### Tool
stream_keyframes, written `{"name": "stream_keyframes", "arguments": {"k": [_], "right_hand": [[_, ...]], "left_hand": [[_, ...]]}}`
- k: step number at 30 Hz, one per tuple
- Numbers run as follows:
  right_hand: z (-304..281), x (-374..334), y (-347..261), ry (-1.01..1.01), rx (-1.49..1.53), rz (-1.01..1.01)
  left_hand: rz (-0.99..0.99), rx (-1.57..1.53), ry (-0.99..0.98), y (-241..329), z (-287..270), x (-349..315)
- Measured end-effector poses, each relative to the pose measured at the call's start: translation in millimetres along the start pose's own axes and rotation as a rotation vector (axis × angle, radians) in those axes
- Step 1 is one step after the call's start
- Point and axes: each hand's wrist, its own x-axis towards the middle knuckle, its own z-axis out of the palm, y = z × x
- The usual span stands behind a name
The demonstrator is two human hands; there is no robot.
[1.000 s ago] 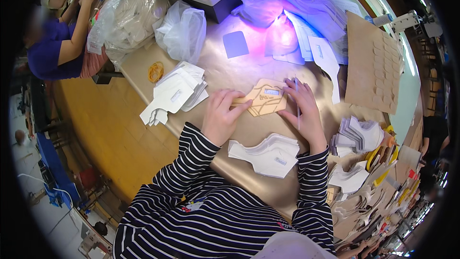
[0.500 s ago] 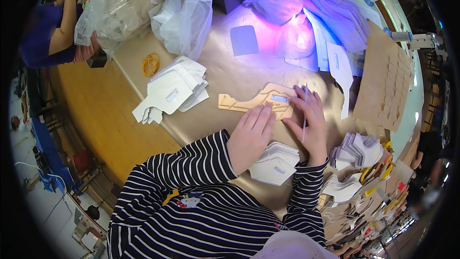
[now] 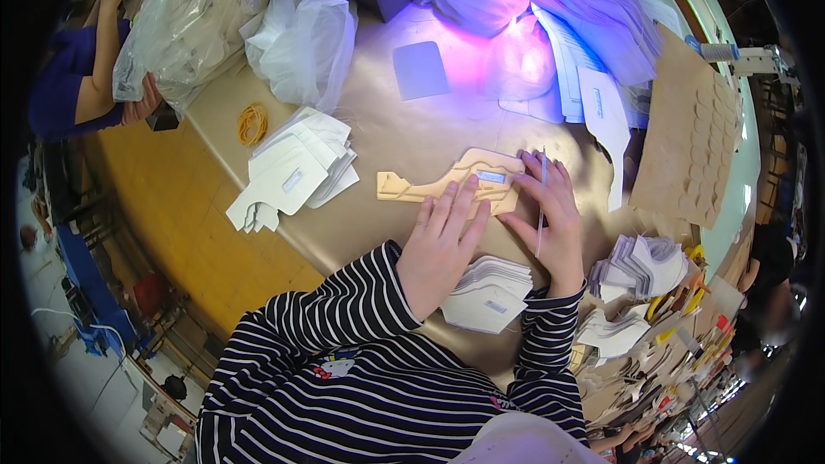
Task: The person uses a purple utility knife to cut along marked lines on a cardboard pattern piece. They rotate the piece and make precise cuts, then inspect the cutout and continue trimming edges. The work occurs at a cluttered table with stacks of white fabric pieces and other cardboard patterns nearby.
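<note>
- The tan cardboard template [image 3: 451, 182], flat and stiff with a curved, notched outline, lies on the smooth brown worktop [image 3: 387, 133]; its long axis runs left to right, the narrow end pointing left.
- The left hand [image 3: 440, 245] lies open, fingers spread flat on the template's near edge.
- The right hand [image 3: 552, 219] presses the template's right end and pinches a thin pen [image 3: 541, 202], tip pointing away from the person.
- A stack of white cut pieces [image 3: 490, 294] sits just under both wrists.
- A fanned pile of white pieces [image 3: 292, 172] lies left, well apart; bare worktop shows between.
- A perforated brown cardboard sheet [image 3: 692, 142] crowds the right side.
</note>
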Motion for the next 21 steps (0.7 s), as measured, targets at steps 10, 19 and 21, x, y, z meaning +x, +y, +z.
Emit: {"name": "stream_keyframes", "arguments": {"k": [10,19,21], "right_hand": [[-2,-2,5,0.032,0.113,0.045],[-1,-11,-1,0.329,0.513,0.295],[-9,-9,-7,0.297,0.47,0.187]], "left_hand": [[-0.046,0.091,-0.036,9,2,5],[-0.11,0.001,0.033,13,6,7],[-0.117,-0.001,0.049,14,6,7]]}}
